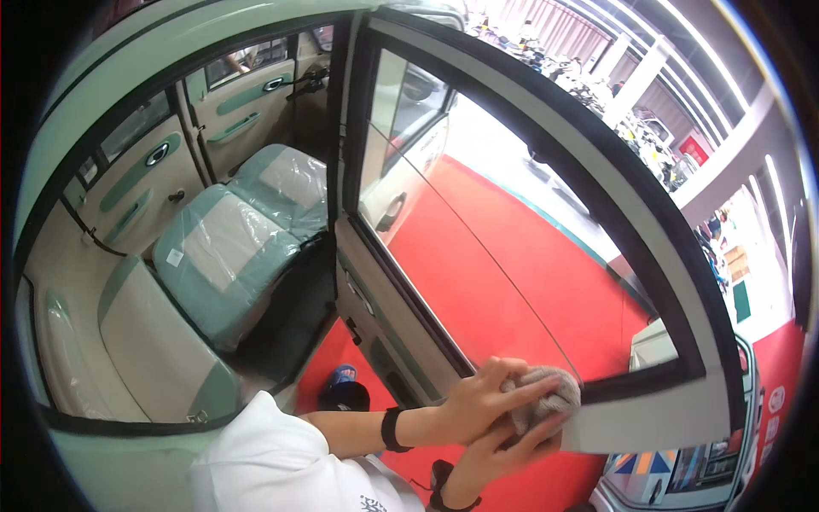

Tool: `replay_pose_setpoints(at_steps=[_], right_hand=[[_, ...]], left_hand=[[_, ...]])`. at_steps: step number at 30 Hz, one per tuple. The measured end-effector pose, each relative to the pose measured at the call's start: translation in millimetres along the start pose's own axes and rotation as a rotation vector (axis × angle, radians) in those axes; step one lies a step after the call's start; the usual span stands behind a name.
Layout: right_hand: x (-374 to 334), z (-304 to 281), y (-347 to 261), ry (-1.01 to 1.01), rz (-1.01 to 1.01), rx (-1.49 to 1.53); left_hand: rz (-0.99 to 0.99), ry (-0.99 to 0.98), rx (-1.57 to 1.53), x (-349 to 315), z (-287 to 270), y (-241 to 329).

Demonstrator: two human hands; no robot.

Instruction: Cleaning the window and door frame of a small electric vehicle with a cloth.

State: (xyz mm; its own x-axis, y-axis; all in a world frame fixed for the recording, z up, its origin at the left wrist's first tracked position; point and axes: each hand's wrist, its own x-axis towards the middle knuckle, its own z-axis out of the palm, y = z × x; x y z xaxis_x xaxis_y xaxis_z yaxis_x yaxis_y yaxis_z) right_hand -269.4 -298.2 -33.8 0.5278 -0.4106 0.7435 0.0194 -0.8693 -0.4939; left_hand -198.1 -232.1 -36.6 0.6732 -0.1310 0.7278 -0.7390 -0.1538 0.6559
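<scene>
A grey-brown folded cloth (544, 398) is bunched up between my two hands, close to the lower corner of the window in an open car door (401, 358). My left hand (478, 399) reaches in from the left with its fingers closed over the cloth. From below, my right hand (503, 452) grips the same cloth, its fingers slightly blurred. Dark bands circle both wrists. The door's window frame (717, 282) is edged in black, and through its glass a red floor shows.
Left of the door, the car's interior holds green and beige seats (226, 247) under clear plastic. A blue shoe (343, 375) stands on the red floor (486, 247) below. Another vehicle (674, 469) is at the lower right. White pillars (636, 81) rise in the background.
</scene>
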Motion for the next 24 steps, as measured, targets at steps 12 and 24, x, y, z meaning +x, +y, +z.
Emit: replay_pose_setpoints(at_steps=[12,24], right_hand=[[60.5,184.1,-149.6,-0.332,-0.284,0.144],[85.9,284.0,-230.9,-0.474,-0.357,0.142]], left_hand=[[-0.124,0.341,0.298,82.2,-167.3,-151.5],[-0.174,0.462,0.626,132.2,-243.5,-220.8]])
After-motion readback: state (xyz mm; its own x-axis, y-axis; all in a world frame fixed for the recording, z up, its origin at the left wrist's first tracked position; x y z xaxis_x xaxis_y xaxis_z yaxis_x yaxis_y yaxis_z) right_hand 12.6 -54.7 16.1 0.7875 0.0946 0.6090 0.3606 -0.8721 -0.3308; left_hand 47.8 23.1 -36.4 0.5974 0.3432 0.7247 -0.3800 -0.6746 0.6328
